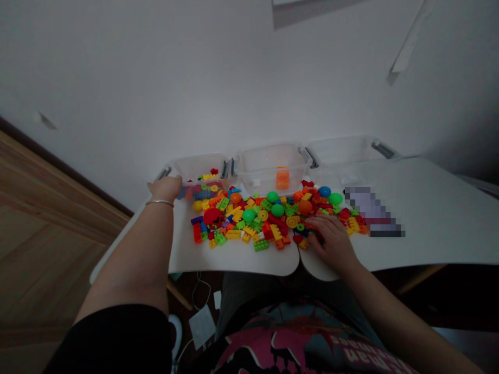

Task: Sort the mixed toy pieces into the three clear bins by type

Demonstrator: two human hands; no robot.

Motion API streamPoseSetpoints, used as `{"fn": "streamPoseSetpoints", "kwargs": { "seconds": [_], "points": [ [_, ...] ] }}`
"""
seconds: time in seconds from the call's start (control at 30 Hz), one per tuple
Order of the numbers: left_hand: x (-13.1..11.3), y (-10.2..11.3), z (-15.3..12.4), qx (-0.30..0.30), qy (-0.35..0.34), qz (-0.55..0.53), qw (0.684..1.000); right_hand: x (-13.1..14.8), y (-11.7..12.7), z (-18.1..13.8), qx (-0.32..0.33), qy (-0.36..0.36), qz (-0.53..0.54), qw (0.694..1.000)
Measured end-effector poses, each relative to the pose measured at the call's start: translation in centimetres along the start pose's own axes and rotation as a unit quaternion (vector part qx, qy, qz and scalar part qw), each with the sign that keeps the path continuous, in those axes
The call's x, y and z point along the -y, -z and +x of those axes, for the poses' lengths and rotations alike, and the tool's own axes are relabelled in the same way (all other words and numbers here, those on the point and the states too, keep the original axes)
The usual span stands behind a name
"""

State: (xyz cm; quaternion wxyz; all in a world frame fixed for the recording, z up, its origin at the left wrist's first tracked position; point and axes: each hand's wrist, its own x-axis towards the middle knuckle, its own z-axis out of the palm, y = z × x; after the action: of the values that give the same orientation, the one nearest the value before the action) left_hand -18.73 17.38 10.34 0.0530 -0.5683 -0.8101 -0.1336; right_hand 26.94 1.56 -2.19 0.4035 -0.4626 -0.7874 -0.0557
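Note:
A heap of coloured plastic building bricks and balls lies on a white table. My left hand reaches to the near left corner of a clear box that holds several bricks; its fingers curl over the box's edge. My right hand rests palm down at the near right side of the heap, its fingers curled on small bricks. A bracelet is on my left wrist.
Two more clear boxes stand at the back against the white wall: the middle one holds an orange brick, the right one looks bare. A blurred patch lies right of the heap. Wooden floor lies to the left.

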Motion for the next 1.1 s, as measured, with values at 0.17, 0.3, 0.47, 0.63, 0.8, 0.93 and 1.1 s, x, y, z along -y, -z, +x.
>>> {"fn": "streamPoseSetpoints", "kwargs": {
  "seconds": [0.17, 0.3, 0.47, 0.63, 0.8, 0.93, 1.1],
  "points": [
    [-0.8, 0.4, -0.8, -0.002, 0.029, -0.001, 1.0, -0.1, -0.1, -0.1, 0.005, -0.006, 0.002, 1.0],
    [-2.6, 1.0, -2.7, -0.09, -0.031, -0.045, 0.994, -0.2, -0.3, -0.3, -0.012, -0.021, -0.011, 1.0],
    [-7.5, 1.1, -10.4, -0.145, -0.179, -0.084, 0.969, -0.5, -0.5, -0.5, -0.045, -0.043, -0.013, 0.998],
    [-11.7, -2.4, -20.6, -0.062, -0.352, -0.08, 0.93, -0.4, -0.4, -0.3, -0.018, -0.035, -0.029, 0.999],
    [-13.9, -5.7, -25.0, -0.018, -0.38, -0.095, 0.92, -0.4, -0.3, -0.2, -0.009, -0.007, -0.009, 1.0],
    [-14.7, -6.5, -25.6, -0.006, -0.374, -0.102, 0.922, -0.3, -0.4, -0.2, -0.014, -0.016, -0.022, 1.0],
    [-14.9, -7.0, -25.8, -0.019, -0.354, -0.111, 0.929, -0.4, -0.2, -0.2, -0.022, -0.067, -0.038, 0.997]
  ]
}}
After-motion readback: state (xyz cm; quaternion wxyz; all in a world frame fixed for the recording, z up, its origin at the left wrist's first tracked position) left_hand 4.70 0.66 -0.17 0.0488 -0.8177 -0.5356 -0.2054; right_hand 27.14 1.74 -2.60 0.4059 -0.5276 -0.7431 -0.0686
